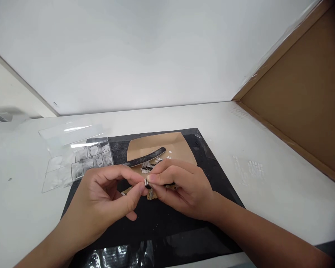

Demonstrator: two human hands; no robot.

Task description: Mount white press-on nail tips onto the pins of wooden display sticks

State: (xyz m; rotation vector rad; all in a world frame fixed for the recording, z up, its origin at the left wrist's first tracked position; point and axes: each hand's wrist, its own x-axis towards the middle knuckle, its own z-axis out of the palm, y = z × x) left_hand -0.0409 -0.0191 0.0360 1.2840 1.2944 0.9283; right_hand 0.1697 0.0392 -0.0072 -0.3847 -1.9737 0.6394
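My left hand [111, 199] and my right hand [181, 186] meet over the black mat, fingertips almost touching. Between them is a small whitish piece [146, 182] that looks like a false nail tip. Thumb and index finger of each hand are pinched at it. Something dark shows under my right fingers, mostly hidden. Just beyond the hands, a curved black nail file [146, 158] rests across a brown paper tray [156, 143]. Small white flakes [145, 170] lie beside the file. Below the fingertips a small tan piece with a shiny bit [151, 194] is partly covered.
At the left, a clear compartment box [78, 167] with its lid raised holds pale nail tips. A black mat [156, 230] covers the table [276, 201] under the hands. Small clear pieces [255, 167] lie to the right. A brown board [298, 82] stands at the right edge.
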